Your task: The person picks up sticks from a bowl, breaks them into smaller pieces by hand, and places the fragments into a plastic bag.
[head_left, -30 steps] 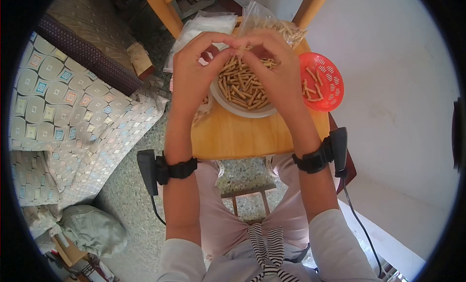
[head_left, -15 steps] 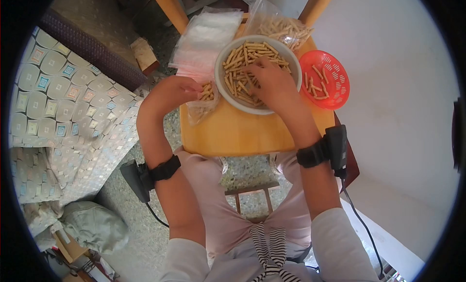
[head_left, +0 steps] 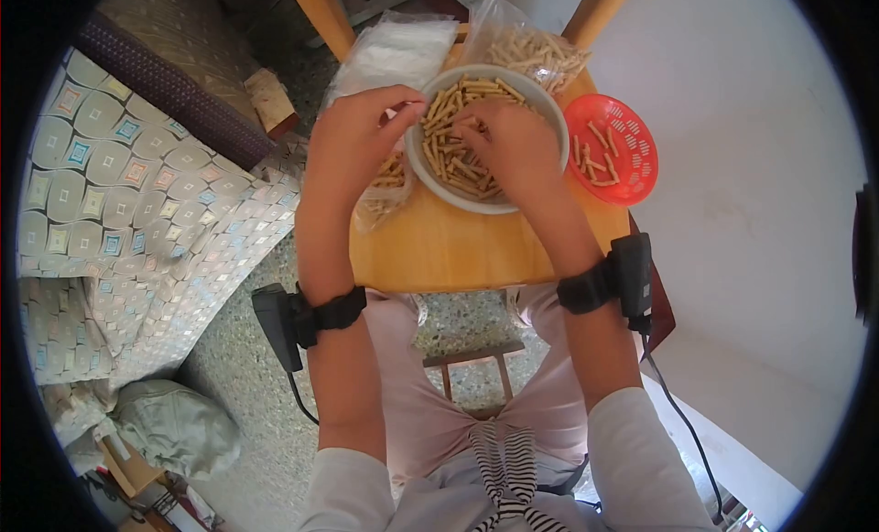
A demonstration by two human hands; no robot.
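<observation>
Both hands at the white bowl (head_left: 476, 209) of short tan sticks (head_left: 453, 161) on the wooden worktop (head_left: 449, 253). Right hand (head_left: 508, 147) palm-down in the pile, fingers curled. Left hand (head_left: 357, 143) at the bowl's left rim, fingertips drawn together; can't tell if it's pinching one. Looks like the pick-out step. Next move needs a clean single-stick pinch.
</observation>
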